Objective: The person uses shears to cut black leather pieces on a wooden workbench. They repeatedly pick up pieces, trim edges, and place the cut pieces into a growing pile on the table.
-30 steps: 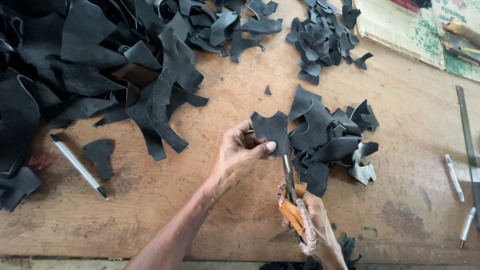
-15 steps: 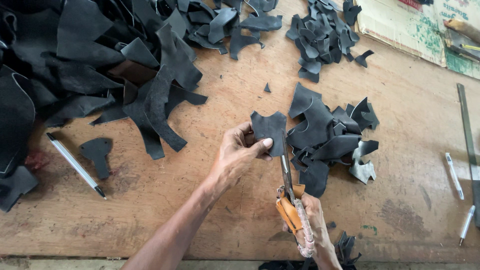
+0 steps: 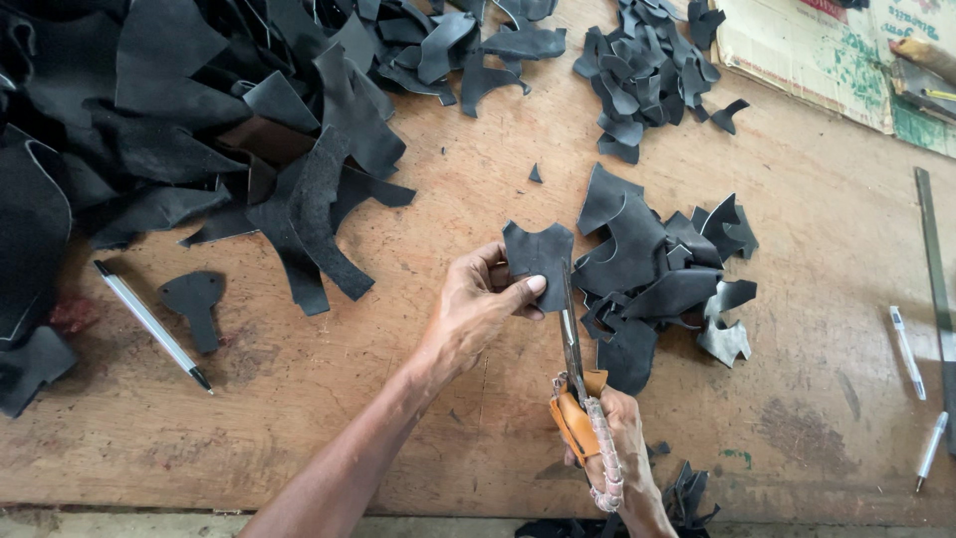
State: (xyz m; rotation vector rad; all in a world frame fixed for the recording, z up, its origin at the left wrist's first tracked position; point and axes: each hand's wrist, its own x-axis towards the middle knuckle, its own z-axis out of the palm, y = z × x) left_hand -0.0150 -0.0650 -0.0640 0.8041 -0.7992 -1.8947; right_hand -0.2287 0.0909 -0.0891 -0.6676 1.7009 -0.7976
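Note:
My left hand [image 3: 476, 307] pinches a small black leather piece [image 3: 536, 255] just above the wooden table [image 3: 418, 438]. My right hand [image 3: 619, 448] grips orange-handled scissors [image 3: 576, 384]. Their blades point up and meet the piece's lower right edge. A heap of cut black scraps [image 3: 657, 274] lies right beside the piece, to its right.
A big pile of black leather sheets [image 3: 179, 130] covers the upper left. More small offcuts [image 3: 642, 75] lie at the top middle. A pen [image 3: 151, 325] and a cut shape [image 3: 195, 305] lie at the left. Two pens [image 3: 906, 339] and a metal ruler [image 3: 936, 269] lie at the right.
The scissors have moved slightly up into the leather piece. My left hand keeps its hold with little shift.

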